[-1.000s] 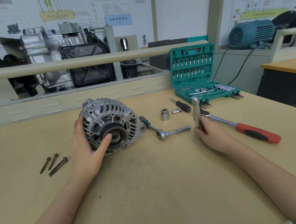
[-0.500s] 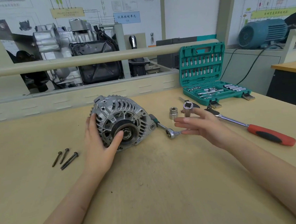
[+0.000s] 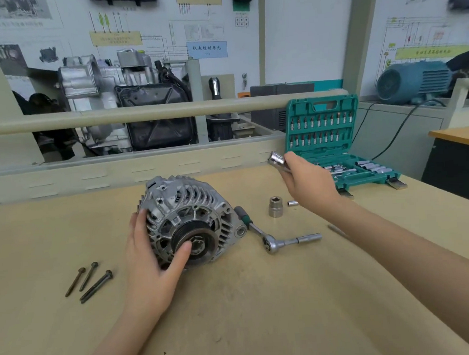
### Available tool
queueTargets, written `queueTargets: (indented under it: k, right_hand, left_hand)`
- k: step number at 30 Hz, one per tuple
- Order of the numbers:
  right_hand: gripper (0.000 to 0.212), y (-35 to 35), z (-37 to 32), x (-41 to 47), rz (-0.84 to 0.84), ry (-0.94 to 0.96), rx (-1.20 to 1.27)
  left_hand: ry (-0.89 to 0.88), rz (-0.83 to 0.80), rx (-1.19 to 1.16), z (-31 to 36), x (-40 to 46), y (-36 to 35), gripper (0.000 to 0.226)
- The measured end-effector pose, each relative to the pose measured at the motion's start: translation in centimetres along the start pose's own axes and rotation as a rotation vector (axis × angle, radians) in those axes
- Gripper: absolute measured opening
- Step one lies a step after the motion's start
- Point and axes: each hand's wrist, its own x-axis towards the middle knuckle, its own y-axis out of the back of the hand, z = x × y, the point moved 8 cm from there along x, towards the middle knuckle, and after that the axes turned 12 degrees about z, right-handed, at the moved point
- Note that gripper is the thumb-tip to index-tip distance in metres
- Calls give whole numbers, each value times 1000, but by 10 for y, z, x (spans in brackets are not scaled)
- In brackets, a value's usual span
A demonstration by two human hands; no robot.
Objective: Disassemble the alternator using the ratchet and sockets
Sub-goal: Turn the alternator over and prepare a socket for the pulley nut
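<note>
The silver alternator (image 3: 191, 207) stands on edge on the workbench (image 3: 236, 314), pulley facing me. My left hand (image 3: 153, 253) cups its left side, thumb on the pulley hub. My right hand (image 3: 308, 183) is raised above the bench to the alternator's right, shut on a long chrome socket (image 3: 276, 158) that sticks out up and left from my fingers. A small ratchet (image 3: 275, 240) with an extension lies on the bench just right of the alternator. A loose large socket (image 3: 275, 207) stands behind the ratchet, a tiny one (image 3: 292, 203) next to it.
Three long bolts (image 3: 88, 279) lie left of my left forearm. An open green socket case (image 3: 333, 149) sits at the back right. A beige rail (image 3: 141, 113) and wall run behind the bench, with an engine display beyond. A blue motor (image 3: 411, 81) sits far right.
My right hand lifted the long socket off the bench, swung it toward the alternator, then raised it up by the green case. The view tilted upward. My left hand stayed on the alternator.
</note>
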Motion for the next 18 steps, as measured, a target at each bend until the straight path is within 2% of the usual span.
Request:
queueTargets:
  k: [3,6,9,12,15,18]
  right_hand:
    - [22,-45,20,4,-276,-104,-191]
    - [25,-80,32,-5,-484,-149,-232]
    - [25,-100,44,-11,-532,-284,-135]
    - [31,-105,48,-9,-547,-311,-92]
    - [41,-107,46,-15,-581,-299,-29]
    - [25,-110,42,-22,-628,-236,-14]
  left_hand:
    - [-14,17,6,0,1,-1,99]
    - [-14,30,4,-1,1,-2,96]
    - [-32,42,-7,-1,1,-1,86]
    - [-45,45,-4,1,2,-2,82]
    - [-40,42,6,1,2,-2,88]
    - [-43,40,16,3,1,-1,96]
